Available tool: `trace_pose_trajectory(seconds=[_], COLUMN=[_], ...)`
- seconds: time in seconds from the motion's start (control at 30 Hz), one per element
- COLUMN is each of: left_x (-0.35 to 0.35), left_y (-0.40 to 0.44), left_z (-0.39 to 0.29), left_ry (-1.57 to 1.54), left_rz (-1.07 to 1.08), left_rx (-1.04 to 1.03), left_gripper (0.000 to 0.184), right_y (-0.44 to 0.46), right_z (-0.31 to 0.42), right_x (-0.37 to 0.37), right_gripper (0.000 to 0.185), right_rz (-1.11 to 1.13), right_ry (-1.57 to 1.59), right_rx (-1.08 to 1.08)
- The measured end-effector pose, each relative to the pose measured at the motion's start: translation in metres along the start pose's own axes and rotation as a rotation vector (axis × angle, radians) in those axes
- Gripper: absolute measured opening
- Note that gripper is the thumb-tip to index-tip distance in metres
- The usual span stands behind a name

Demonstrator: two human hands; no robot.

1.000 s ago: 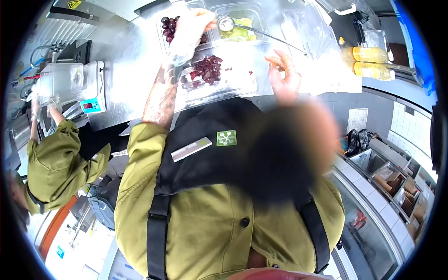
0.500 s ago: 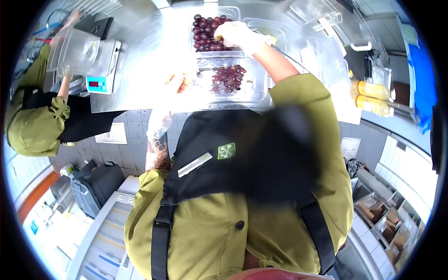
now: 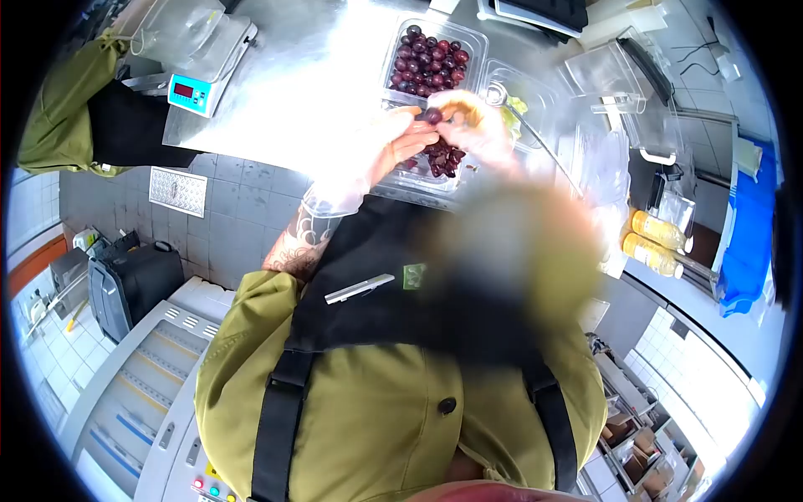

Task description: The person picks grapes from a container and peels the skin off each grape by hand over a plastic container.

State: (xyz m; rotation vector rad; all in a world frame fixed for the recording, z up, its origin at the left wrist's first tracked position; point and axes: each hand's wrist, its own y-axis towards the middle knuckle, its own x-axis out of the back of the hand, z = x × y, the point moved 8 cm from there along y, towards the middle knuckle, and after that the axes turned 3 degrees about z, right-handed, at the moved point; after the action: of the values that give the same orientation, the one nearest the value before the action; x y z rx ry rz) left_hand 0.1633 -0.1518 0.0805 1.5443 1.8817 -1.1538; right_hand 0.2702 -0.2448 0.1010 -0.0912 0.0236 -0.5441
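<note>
A dark red grape (image 3: pixel 433 115) is held between the fingertips of both hands, above a clear tub. My gloved left hand (image 3: pixel 391 144) reaches in from the left, its fingers closed against the grape. From the other side my gloved right hand (image 3: pixel 475 124) grips it with bent fingers; whether anything else is in that hand is hidden. Under the hands, the clear tub (image 3: pixel 411 197) holds cut pieces of dark red grape (image 3: pixel 443 159) and is partly covered by them. Just beyond stands a clear container (image 3: pixel 481 48) of whole grapes (image 3: pixel 428 63).
To the right, another clear container (image 3: pixel 544 84) holds green scraps (image 3: pixel 516 110), with a long-handled ladle (image 3: pixel 497 93) over it. Two yellow bottles (image 3: pixel 652 253) stand farther right. A scale (image 3: pixel 192 94) sits on the left, near a co-worker's sleeve (image 3: pixel 63 117).
My right hand has moved from the whole grapes back toward me, and my left hand has come rightward to meet it. A grape is now between them. The view has shifted.
</note>
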Motion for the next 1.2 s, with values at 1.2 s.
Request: trace_pose_trajectory(seconds=[1.2], left_x=[-0.015], left_y=[0.002], left_z=[0.011], left_ry=[0.41], left_rz=[-0.298], left_rx=[-0.079], left_gripper=[0.024], right_y=[-0.056], right_z=[0.02], right_x=[-0.005], right_gripper=[0.019], right_rz=[-0.629], right_ry=[-0.396], right_rx=[0.044])
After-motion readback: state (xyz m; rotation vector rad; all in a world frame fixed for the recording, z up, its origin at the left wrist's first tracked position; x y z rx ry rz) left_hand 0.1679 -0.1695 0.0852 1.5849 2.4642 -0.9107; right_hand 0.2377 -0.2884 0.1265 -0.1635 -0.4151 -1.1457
